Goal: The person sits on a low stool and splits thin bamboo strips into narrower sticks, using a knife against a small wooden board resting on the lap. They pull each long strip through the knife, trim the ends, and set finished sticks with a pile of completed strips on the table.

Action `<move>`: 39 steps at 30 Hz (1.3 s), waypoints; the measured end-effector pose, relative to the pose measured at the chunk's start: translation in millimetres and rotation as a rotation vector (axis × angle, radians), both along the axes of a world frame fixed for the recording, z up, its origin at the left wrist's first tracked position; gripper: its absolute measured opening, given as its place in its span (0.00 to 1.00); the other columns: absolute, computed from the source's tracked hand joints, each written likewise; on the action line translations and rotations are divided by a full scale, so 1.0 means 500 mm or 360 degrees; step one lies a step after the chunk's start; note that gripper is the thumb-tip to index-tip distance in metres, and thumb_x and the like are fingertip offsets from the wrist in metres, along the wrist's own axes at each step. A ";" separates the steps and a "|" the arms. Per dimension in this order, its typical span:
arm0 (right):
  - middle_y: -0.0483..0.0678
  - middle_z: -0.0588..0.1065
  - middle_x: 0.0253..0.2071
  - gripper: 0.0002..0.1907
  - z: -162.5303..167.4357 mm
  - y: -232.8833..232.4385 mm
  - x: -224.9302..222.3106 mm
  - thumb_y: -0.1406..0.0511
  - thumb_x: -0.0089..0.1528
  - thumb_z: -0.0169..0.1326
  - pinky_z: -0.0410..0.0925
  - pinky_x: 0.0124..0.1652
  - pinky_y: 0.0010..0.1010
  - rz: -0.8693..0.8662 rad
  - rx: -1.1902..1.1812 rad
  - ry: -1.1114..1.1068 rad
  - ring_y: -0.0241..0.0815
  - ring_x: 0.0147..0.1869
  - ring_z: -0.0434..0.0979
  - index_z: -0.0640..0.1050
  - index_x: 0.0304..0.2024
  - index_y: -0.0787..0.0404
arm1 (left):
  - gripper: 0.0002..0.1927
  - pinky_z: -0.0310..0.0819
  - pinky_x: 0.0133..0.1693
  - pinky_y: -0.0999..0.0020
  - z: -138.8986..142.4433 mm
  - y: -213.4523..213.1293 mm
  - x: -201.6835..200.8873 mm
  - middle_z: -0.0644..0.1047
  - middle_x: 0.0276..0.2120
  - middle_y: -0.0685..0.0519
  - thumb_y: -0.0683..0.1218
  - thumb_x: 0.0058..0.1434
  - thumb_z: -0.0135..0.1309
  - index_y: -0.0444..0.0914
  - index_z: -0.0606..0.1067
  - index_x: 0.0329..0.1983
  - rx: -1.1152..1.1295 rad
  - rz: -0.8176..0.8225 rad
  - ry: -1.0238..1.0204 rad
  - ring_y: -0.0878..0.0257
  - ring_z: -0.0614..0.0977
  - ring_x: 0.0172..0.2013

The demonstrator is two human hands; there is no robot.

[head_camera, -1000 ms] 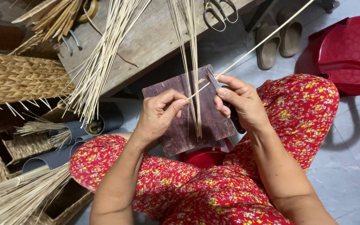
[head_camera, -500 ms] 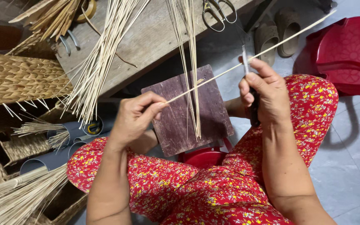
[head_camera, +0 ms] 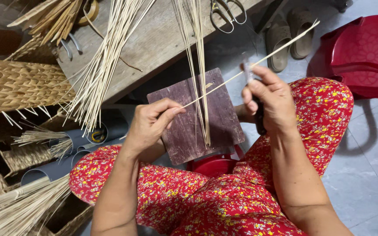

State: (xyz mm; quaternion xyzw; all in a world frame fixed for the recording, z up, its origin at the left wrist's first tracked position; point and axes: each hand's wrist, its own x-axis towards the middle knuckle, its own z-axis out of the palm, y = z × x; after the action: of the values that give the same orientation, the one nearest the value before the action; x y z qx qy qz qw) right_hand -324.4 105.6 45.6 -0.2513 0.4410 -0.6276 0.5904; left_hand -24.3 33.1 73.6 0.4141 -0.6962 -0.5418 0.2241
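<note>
Reed strip [head_camera: 224,85] pinched in left hand [head_camera: 152,124], right hand [head_camera: 270,98] gripping knife [head_camera: 248,72]; scissors [head_camera: 228,13], sandals [head_camera: 287,39] beyond.

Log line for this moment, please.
left hand: pinches strip end | right hand: grips knife on strip | board: on lap

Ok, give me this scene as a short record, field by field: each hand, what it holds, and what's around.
left hand: pinches the near end of a thin pale strip
right hand: grips a small knife, blade against the strip
strip: runs taut from left hand up past right hand
board: dark wooden, on the lap, loose strips lying across it
bench: worn wood, holding bundled strips and scissors
left side: woven baskets
floor: sandals, red plastic stool
</note>
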 end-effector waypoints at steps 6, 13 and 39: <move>0.50 0.74 0.30 0.19 0.006 0.007 -0.055 0.70 0.71 0.54 0.63 0.27 0.21 -0.0186 -0.0097 -0.0029 0.33 0.26 0.68 0.74 0.65 0.65 | 0.07 0.66 0.26 0.78 0.009 -0.006 0.040 0.75 0.21 0.59 0.42 0.69 0.55 0.36 0.83 0.41 -0.0068 0.0023 0.0010 0.76 0.73 0.23; 0.48 0.73 0.29 0.20 -0.001 0.022 -0.101 0.71 0.72 0.54 0.61 0.27 0.22 -0.0351 -0.0166 -0.0057 0.32 0.26 0.66 0.73 0.67 0.63 | 0.06 0.67 0.26 0.78 0.005 -0.004 0.078 0.77 0.24 0.59 0.41 0.68 0.55 0.35 0.82 0.40 -0.0087 0.0039 0.0021 0.76 0.73 0.24; 0.50 0.74 0.30 0.28 0.015 0.013 -0.024 0.69 0.70 0.54 0.63 0.28 0.24 -0.0030 -0.0136 -0.0164 0.35 0.26 0.67 0.67 0.73 0.62 | 0.10 0.71 0.26 0.81 -0.026 -0.023 0.055 0.80 0.27 0.59 0.44 0.68 0.54 0.38 0.81 0.49 0.0382 0.0025 0.0095 0.77 0.75 0.23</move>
State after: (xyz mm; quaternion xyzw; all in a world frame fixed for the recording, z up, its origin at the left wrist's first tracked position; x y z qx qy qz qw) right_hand -336.2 112.2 53.2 -0.2395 0.3852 -0.6634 0.5951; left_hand 3.4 21.8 60.5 0.4270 -0.6162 -0.6316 0.1977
